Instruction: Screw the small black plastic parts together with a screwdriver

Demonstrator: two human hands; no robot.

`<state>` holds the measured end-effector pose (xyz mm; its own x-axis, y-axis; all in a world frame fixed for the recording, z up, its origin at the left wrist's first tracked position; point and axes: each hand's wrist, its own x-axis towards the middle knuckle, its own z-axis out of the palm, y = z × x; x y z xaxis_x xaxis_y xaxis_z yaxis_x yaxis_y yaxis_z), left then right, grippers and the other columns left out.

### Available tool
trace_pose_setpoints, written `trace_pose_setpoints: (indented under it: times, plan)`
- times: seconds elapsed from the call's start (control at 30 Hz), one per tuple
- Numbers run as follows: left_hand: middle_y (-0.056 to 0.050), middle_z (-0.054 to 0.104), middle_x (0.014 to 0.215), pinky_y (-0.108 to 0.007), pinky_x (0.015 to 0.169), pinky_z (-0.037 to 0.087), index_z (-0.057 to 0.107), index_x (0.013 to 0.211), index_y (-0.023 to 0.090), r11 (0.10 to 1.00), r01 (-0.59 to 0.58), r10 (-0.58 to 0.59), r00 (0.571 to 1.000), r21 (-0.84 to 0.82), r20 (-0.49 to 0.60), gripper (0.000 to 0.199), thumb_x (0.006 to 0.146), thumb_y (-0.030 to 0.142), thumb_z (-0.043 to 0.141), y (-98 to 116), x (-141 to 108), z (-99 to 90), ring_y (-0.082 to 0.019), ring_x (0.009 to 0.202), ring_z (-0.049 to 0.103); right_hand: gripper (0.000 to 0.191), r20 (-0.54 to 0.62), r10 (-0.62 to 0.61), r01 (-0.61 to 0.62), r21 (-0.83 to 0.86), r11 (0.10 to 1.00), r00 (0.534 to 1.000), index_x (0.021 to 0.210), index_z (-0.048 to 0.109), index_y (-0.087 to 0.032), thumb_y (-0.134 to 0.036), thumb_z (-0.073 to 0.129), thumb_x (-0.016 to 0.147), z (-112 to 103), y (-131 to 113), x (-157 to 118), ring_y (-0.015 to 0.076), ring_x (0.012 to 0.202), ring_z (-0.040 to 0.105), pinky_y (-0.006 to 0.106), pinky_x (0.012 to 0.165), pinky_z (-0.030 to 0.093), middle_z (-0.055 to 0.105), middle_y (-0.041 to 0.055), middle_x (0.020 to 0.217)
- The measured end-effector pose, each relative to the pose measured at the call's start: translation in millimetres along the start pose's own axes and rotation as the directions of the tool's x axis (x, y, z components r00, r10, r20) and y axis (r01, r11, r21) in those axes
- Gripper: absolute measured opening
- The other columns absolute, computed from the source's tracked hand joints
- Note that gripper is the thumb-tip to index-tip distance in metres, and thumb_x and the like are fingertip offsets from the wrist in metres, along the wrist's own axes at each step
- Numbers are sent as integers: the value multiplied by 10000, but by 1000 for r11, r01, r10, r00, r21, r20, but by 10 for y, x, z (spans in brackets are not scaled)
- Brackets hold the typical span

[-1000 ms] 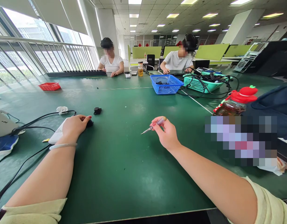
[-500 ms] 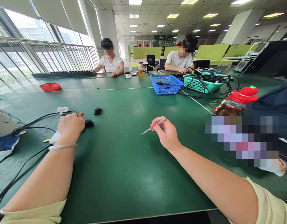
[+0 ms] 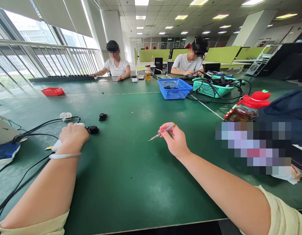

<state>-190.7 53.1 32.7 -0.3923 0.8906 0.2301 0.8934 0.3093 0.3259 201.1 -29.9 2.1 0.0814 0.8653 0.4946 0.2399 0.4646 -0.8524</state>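
My right hand [image 3: 175,138] is closed around a thin screwdriver [image 3: 165,130] with a clear handle. Its tapering metal tip points left and down, above the green table [image 3: 141,176]. My left hand [image 3: 74,134] lies low at the left with its fingers curled under, over a white slab-like object [image 3: 57,145] that is partly covered. Just right of its fingertips sits a small black lump [image 3: 93,130], and I cannot tell whether they touch. Another small black piece [image 3: 103,116] rests farther back. A crumpled white wad [image 3: 66,116] and black cables [image 3: 44,122] are behind and beside the left hand.
A blue basket [image 3: 175,88] and a green basket [image 3: 213,86] heaped with cables stand toward the back. At the left is a red tray [image 3: 53,91]. A red-lidded bottle [image 3: 251,104] and a dark bag [image 3: 285,114] occupy the right. Two people sit across the table.
My left hand has shifted slightly down and left, turning so its thumb is hidden; more of the white object and the black lump shows. My right hand and the screwdriver have barely moved.
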Motion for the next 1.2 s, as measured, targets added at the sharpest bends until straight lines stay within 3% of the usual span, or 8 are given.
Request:
trace_pose_setpoints:
  times: [0.03, 0.1, 0.2, 0.33, 0.47, 0.67, 1.03, 1.2]
  plan:
    - [-317, 561, 1199, -664, 887, 432, 659, 981, 93, 990, 68, -66, 998, 124, -25, 332, 710, 286, 661, 47, -25, -32, -516, 1156, 513, 199, 2, -3, 3, 0, 1000, 1000, 869, 609, -230, -426, 585, 887, 0, 6, 1, 180, 728, 656, 362, 750, 557, 696, 32, 824]
    - [-284, 580, 1206, -532, 874, 485, 640, 1032, 88, 969, 10, 2, 999, 248, -50, 295, 838, 287, 542, 157, -79, -93, -425, 1098, 583, 187, 4, -8, 8, 0, 1000, 1000, 865, 608, -228, -411, 582, 890, 0, 11, 2, 177, 719, 652, 358, 743, 556, 694, 31, 817]
    - [-219, 657, 1045, -444, 806, 502, 611, 1047, 122, 950, -128, 125, 992, 284, 27, 268, 923, 286, 439, 265, -126, -126, -364, 977, 642, 178, 7, -9, 9, -5, 1000, 1000, 862, 607, -228, -401, 578, 892, -1, 3, 1, 174, 710, 649, 354, 732, 555, 691, 29, 811]
    - [-175, 682, 933, -405, 754, 493, 585, 1105, 146, 924, -228, 199, 972, 307, 125, 256, 930, 244, 426, 225, -101, -71, -343, 896, 660, 176, 4, -8, 8, -1, 1000, 1000, 868, 607, -229, -401, 578, 893, -4, -10, -6, 175, 718, 653, 352, 737, 557, 693, 29, 820]
    - [-188, 688, 1048, -395, 860, 476, 518, 1336, 141, 846, -416, 400, 909, 333, 120, 451, 889, 196, 488, 151, -67, -29, -346, 1041, 638, 158, 14, -15, 16, -8, 1000, 1000, 867, 605, -227, -381, 578, 893, -10, -9, -10, 176, 717, 650, 353, 737, 553, 692, 28, 810]
    - [-126, 646, 1243, -376, 981, 423, 632, 1262, 191, 773, -535, 480, 845, 341, 237, 448, 867, 109, 439, 105, -55, -57, -302, 1144, 581, 152, 17, -18, 18, -16, 1000, 1000, 871, 605, -220, -367, 573, 895, -8, -12, -7, 167, 697, 643, 340, 716, 545, 694, 27, 804]
    - [-91, 648, 1248, -372, 975, 406, 634, 1254, 200, 785, -534, 464, 843, 313, 273, 377, 912, 203, 476, -21, 25, -49, -285, 1110, 577, 163, 26, -30, 30, -1, 1000, 999, 860, 596, -223, -382, 587, 893, -8, -17, -6, 165, 689, 643, 337, 707, 545, 684, 25, 797]
    - [-95, 676, 1198, -361, 953, 414, 654, 1227, 188, 831, -488, 429, 867, 267, 253, 358, 899, 184, 511, -1, -8, -66, -289, 1091, 604, 169, 22, -43, 43, -1, 999, 999, 860, 597, -220, -387, 593, 890, -6, -16, -6, 163, 684, 641, 335, 704, 547, 684, 26, 794]
